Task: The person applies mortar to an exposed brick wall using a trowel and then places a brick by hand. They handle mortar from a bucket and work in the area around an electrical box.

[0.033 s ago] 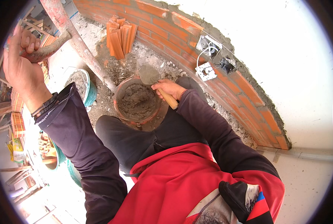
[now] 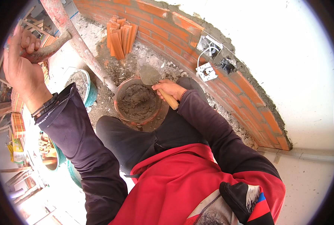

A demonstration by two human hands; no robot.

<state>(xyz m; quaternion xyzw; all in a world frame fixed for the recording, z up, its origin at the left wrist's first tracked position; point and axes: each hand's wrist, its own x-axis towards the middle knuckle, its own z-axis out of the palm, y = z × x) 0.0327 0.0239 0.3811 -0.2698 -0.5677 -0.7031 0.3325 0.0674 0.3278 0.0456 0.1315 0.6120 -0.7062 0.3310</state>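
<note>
Head: trowel (image 2: 149, 75) within right fingers (image 2: 158, 86)

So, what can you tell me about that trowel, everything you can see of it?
The trowel has a rounded, dull grey blade, apparently metal and smeared with mortar, and a smooth, light-brown handle that looks wooden. The person's right hand grips it, covering where blade and handle meet. The blade points away from the body, the handle's butt back toward it. In the picture, the blade overlaps the far-right edge of the mortar bucket; whether they touch, I can't tell.
</note>
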